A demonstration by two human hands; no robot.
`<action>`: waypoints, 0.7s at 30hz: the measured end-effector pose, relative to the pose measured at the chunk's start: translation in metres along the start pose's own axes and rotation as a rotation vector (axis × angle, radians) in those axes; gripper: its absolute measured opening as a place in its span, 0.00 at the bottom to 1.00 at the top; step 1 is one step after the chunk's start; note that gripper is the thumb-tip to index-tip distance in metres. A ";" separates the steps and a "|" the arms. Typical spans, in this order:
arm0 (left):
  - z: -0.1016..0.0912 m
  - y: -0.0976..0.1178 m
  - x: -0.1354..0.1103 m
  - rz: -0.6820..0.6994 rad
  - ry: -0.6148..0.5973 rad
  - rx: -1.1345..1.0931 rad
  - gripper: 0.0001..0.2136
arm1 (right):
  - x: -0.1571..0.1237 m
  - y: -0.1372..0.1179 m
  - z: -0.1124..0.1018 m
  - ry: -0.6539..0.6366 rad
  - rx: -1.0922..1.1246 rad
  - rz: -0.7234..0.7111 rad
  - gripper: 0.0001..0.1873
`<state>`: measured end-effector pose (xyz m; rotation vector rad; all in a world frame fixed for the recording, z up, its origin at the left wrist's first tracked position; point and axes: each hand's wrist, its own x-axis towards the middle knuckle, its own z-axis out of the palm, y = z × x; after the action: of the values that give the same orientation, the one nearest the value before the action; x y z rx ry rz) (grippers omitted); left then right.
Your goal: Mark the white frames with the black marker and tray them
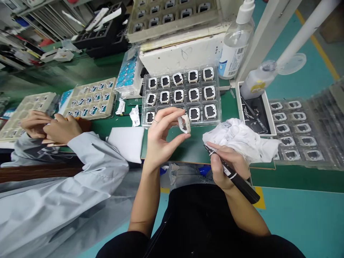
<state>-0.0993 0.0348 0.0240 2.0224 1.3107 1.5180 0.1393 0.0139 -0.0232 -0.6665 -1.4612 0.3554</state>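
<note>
Between the thumb and fingers of my left hand [162, 138] is a small white watch case frame [184, 124], tilted on its edge. It is held above the near edge of a clear plastic tray [185, 103] with rows of similar frames. My right hand [229, 166] is closed around a black marker pen [239, 182], its tip pointing up and left toward the held frame but apart from it. Just behind the right hand lies a crumpled white cloth [239, 139]. The right hand's lower fingers are partly hidden.
A pump bottle [233, 50] and a white box [270, 122] holding a flip-top bottle [256, 82] stand right. More trays [295, 130] lie beyond. A white foam pad [127, 143] sits left. Further left, a co-worker's hands [57, 127] work near beige trays [92, 98].
</note>
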 end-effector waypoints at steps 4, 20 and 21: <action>-0.004 -0.025 0.005 -0.063 -0.018 0.108 0.35 | -0.001 -0.002 0.001 -0.002 -0.022 0.021 0.16; 0.007 -0.054 0.080 -0.022 -0.421 0.418 0.19 | -0.003 0.001 0.006 0.026 -0.041 0.046 0.07; 0.011 -0.060 0.085 -0.016 -0.457 0.392 0.22 | -0.004 0.002 0.006 0.024 -0.044 0.049 0.07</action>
<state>-0.1162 0.1377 0.0300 2.3918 1.4955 0.7533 0.1337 0.0140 -0.0272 -0.7408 -1.4353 0.3534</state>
